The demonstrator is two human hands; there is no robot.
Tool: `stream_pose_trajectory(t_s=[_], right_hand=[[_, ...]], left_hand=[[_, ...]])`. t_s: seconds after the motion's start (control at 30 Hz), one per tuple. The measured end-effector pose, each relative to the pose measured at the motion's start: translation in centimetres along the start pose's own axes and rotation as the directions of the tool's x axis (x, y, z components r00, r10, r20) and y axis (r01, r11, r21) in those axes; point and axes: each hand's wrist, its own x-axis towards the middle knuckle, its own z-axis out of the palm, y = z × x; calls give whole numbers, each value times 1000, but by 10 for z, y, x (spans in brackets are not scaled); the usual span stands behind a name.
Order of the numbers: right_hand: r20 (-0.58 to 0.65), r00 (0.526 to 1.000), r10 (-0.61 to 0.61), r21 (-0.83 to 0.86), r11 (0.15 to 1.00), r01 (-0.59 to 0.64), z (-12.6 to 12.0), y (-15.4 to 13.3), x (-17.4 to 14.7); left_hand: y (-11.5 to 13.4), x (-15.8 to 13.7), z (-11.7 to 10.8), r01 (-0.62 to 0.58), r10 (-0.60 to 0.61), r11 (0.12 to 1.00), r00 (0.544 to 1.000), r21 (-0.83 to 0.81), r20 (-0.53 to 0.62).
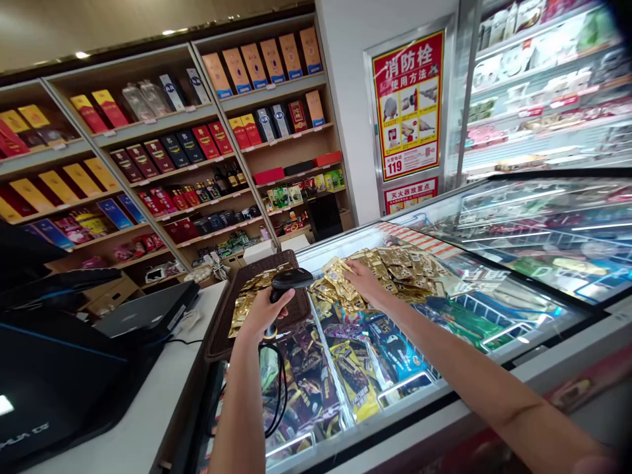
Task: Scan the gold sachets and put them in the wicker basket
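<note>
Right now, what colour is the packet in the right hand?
The packet is gold; see the head view.

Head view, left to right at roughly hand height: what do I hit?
Flat black device → left hand gripping black handheld barcode scanner → gold foil packet → right hand on that packet → green packages.

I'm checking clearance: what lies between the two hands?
The head view shows the black scanner's front end, the brown basket's right side, then gold packets.
</note>
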Motion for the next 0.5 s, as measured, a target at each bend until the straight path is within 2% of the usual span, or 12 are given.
stream_pose_trajectory(t_s=[0.1, 0.3, 0.5], right_hand=[[41, 999, 9, 7, 1000, -10, -1, -1, 1], [22, 999, -50, -112, 992, 52, -1, 3, 2], [45, 998, -49, -117, 992, 54, 0, 10, 4]], left_hand=[[0, 3, 6, 17, -20, 999, 996, 31, 85], [6, 3, 18, 19, -24, 997, 997, 72, 77], [2, 5, 18, 16, -25, 995, 996, 99, 87]])
